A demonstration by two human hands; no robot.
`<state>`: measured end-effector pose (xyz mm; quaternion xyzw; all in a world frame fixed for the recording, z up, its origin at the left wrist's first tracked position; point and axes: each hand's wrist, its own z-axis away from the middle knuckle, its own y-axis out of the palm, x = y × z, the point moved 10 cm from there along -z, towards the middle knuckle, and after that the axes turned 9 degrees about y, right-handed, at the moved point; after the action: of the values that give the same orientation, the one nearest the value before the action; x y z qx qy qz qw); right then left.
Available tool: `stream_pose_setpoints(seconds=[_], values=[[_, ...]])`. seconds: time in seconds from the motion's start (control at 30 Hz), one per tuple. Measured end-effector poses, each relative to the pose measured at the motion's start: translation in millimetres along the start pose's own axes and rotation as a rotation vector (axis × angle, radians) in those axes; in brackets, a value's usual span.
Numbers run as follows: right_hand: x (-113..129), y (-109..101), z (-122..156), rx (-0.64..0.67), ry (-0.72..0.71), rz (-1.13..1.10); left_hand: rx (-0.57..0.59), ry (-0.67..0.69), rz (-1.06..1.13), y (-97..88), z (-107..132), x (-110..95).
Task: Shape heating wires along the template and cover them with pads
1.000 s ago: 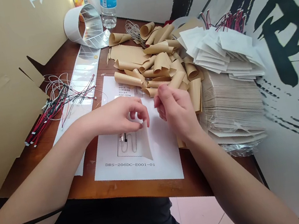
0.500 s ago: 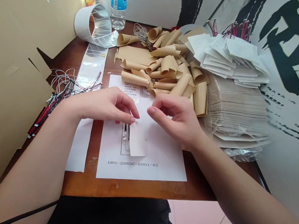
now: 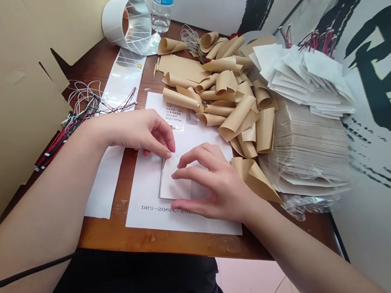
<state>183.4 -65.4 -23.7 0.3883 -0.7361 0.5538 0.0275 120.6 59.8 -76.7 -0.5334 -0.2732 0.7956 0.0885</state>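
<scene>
A thin white rectangular sheet (image 3: 169,185) lies on a printed paper (image 3: 138,186) marked "DRS-206DC-E001-01". My left hand (image 3: 146,135) is closed in a pinch at the sheet's top edge, thumb and forefinger together. Over the sheet's right side hovers my right hand (image 3: 211,181), open, fingers spread and curved. Its fingertips are over or close to the sheet; I cannot tell whether they touch. The small part with dark leads seen earlier is out of sight.
Curled brown paper pieces (image 3: 231,125) heap up behind my right hand. Right of them stands a stack of flat pieces (image 3: 303,148) with white sheets (image 3: 303,73) on top. Wires (image 3: 81,115) lie left, a label roll (image 3: 111,25) and bottle (image 3: 164,1) behind.
The white sheet, earlier covering the right part of the printed outline, now spreads leftward over it and hides the small part. My right hand has opened and moved lower and left.
</scene>
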Motion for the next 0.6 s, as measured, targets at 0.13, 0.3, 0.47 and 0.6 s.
stream_pose_setpoints(seconds=[0.13,0.3,0.47,0.6], values=[[4.7,8.7,-1.7,0.059,-0.008,0.035,0.003,0.001,0.017,0.3,1.1,0.5],[9.4,13.2,-1.1,0.104,-0.006,0.032,0.013,0.034,-0.017,0.8,0.9,0.4],[12.9,15.6,0.2,0.112,-0.017,0.034,0.001,0.007,-0.020,0.6,0.5,2.4],[14.7,17.1,0.0,0.119,-0.039,0.040,-0.013,-0.014,-0.043,0.2,1.3,2.9]])
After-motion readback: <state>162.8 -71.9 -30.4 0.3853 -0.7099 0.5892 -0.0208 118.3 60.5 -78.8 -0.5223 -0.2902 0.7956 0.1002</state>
